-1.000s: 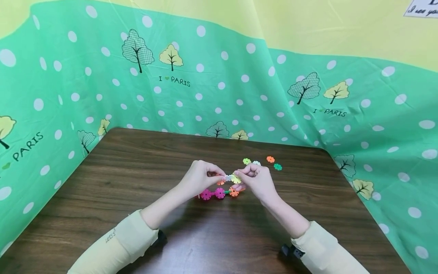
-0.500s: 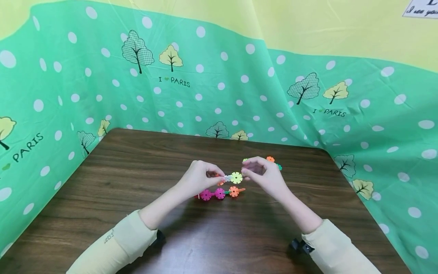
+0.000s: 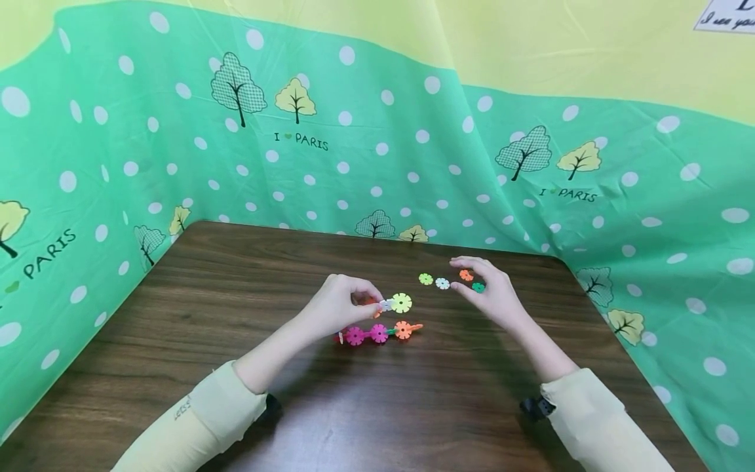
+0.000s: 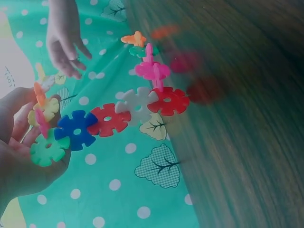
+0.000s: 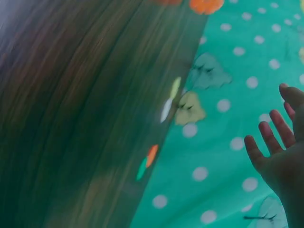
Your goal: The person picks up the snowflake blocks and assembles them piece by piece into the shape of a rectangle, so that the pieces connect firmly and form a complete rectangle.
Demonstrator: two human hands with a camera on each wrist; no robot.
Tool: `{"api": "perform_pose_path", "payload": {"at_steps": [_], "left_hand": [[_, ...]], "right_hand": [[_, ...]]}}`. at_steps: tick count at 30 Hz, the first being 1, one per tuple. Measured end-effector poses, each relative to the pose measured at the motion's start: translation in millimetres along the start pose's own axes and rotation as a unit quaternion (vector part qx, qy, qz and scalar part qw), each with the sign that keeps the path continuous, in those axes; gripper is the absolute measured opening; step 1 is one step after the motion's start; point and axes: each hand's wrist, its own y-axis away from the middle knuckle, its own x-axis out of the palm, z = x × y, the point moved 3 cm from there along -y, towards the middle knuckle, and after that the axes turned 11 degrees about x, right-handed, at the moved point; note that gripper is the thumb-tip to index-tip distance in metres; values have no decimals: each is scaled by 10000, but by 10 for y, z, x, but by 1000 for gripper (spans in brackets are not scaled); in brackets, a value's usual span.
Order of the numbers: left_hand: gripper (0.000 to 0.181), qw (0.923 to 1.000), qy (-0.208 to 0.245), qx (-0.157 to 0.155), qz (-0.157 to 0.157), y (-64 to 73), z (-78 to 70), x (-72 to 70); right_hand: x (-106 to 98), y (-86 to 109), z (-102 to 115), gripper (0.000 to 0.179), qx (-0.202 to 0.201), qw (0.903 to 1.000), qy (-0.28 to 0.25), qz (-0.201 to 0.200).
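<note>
My left hand (image 3: 339, 305) pinches a chain of interlocking flower-shaped plastic discs between thumb and fingers. At its near end a pale yellow disc (image 3: 402, 303) sticks out beside a white one (image 3: 386, 305). The left wrist view shows the chain curving round through a green disc (image 4: 47, 148), a blue disc (image 4: 77, 132), red and white ones, then a pink disc (image 4: 152, 71) and orange. Part of it lies behind the hand in the head view. My right hand (image 3: 495, 295), fingers spread and holding nothing, hovers beside a loose orange disc (image 3: 466, 275) and a green disc (image 3: 478, 287).
A lime disc (image 3: 426, 279) and a white disc (image 3: 442, 283) lie loose to the left of my right hand. The dark wooden table (image 3: 236, 275) ends at a green dotted curtain (image 3: 330, 170) behind and along the sides.
My right hand has let go of the pale yellow disc and moved right and away, to the loose discs. The left hand still holds the chain, shifted slightly left.
</note>
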Motion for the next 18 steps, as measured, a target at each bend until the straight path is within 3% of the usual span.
{"api": "perform_pose_path", "payload": {"at_steps": [8, 18], "left_hand": [[4, 9999, 78, -32, 139, -1, -15, -3], [3, 9995, 89, -88, 281, -11, -28, 12]], "right_hand": [[151, -137, -375, 49, -36, 9980, 405, 492], [415, -285, -702, 51, 251, 9900, 665, 1222]]}}
